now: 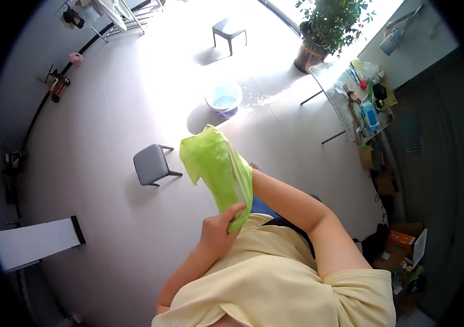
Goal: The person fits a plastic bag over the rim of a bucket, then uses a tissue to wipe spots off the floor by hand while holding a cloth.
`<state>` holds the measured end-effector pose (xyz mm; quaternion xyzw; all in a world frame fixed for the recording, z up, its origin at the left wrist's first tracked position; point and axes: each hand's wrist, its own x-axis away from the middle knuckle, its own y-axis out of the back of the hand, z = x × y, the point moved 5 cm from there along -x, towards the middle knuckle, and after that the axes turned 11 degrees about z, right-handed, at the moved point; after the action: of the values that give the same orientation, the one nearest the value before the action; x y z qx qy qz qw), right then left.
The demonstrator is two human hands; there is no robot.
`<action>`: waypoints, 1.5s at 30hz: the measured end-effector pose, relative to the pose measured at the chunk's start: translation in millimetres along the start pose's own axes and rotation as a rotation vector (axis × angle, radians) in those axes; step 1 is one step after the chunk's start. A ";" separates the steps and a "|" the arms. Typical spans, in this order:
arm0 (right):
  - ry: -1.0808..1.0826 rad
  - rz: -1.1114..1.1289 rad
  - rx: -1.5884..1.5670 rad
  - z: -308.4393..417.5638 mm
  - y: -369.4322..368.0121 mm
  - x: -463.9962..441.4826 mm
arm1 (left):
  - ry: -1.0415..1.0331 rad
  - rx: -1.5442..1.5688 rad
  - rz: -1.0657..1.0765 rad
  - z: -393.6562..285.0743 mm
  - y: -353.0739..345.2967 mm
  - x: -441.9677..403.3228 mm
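A lime-green piece of thin fabric [207, 158], which looks like a garment, hangs raised in front of my body. Its folds and a paler seam run down the right side. My left hand [218, 231] is closed around its lower end, thumb on top. My right forearm reaches into the fabric from the right. The cloth covers my right hand completely, so its fingers are hidden.
Ahead on the floor is a white and blue bucket [225, 111] in bright light. One grey stool [152, 164] stands left, another stool [229, 27] farther off. At right are a cluttered table [332, 101] and a potted plant [312, 54]; a white bench-like surface [35, 242] is at left.
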<state>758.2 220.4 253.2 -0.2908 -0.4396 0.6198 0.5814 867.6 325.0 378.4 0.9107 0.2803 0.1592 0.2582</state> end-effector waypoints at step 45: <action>-0.645 -0.501 1.539 203.4 214.1 -294.3 | 0.582 0.245 -0.185 313.3 222.7 -464.1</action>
<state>526.8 -95.6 110.2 0.4777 -0.0928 0.6507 0.5829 731.5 -227.6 179.9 0.8221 0.4407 0.3539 0.0693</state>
